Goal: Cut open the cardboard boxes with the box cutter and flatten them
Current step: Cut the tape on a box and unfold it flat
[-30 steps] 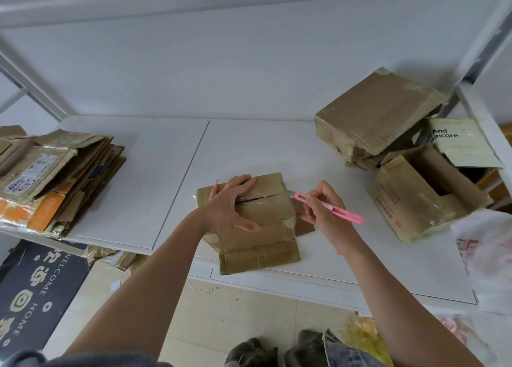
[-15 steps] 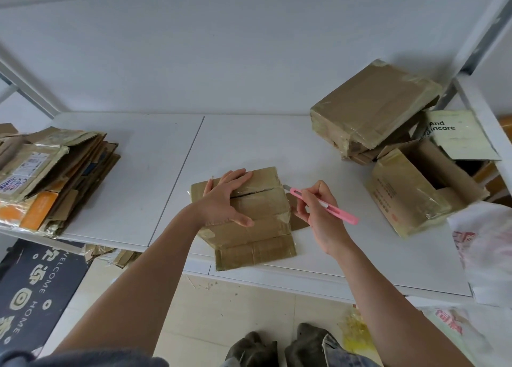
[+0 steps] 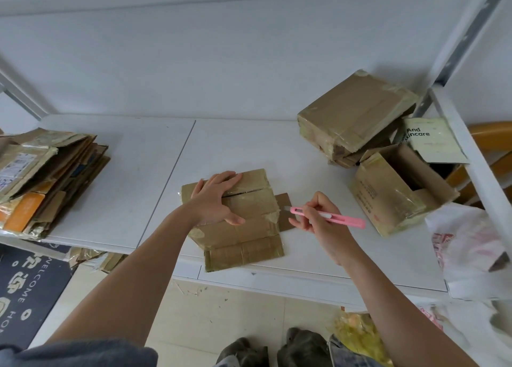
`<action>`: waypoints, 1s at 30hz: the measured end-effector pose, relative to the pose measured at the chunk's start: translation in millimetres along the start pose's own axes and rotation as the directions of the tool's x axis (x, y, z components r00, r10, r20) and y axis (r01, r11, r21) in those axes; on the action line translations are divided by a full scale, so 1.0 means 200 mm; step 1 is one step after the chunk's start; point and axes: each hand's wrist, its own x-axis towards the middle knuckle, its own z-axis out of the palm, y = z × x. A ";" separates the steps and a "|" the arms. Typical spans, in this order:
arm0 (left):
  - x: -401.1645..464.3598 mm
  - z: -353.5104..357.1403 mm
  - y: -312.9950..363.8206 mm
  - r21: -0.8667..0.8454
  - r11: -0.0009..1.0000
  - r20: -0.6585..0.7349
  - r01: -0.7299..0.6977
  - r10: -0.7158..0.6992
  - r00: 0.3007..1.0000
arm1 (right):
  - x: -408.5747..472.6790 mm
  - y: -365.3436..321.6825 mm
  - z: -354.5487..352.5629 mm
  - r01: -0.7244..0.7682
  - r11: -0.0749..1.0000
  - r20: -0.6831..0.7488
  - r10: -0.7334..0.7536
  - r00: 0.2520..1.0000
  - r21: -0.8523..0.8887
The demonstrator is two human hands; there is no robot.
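My right hand, gripping the box cutter, has drawn back right of the box; left hand presses flat. Seam cut appears finished.

The box under my left hand is plain tan cardboard box with glossy, yellowed tape bands. In my right hand, the box cutter is bubblegum pink with a white slider. At nine o'clock, the flattened stack is brown with orange patches. At two o'clock, a pale green card carries black lettering. The shelf is white. The doormat at seven o'clock is charcoal with cream lettering.
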 end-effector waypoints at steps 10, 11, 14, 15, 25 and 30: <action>-0.08 -0.06 -0.03 -0.065 0.845 -0.326 0.531 -0.521 0.789 | 0.06 0.15 -0.15 -0.138 0.286 -0.119 0.083 0.989 -0.948; -0.09 -0.07 -0.06 -0.109 0.842 -0.328 0.528 -0.532 0.781 | 0.07 0.17 -0.14 -0.163 0.284 -0.140 0.101 0.985 -0.945; -0.12 -0.11 -0.14 -0.260 0.855 -0.318 0.448 -0.514 0.797 | 0.09 0.17 -0.11 -0.208 0.252 -0.168 0.172 0.971 -0.945; -0.14 -0.13 -0.17 -0.302 0.850 -0.318 0.433 -0.517 0.795 | 0.10 0.15 -0.08 -0.226 0.214 -0.179 0.217 0.959 -0.950; -0.25 -0.17 -0.29 -0.512 0.763 -0.066 0.395 -0.493 0.867 | 0.21 -0.13 0.59 0.046 0.663 0.121 0.067 0.990 -0.747; -0.28 -0.15 -0.33 -0.505 0.770 -0.039 0.390 -0.472 0.881 | 0.28 -0.16 0.83 0.047 0.573 0.119 0.089 0.989 -0.819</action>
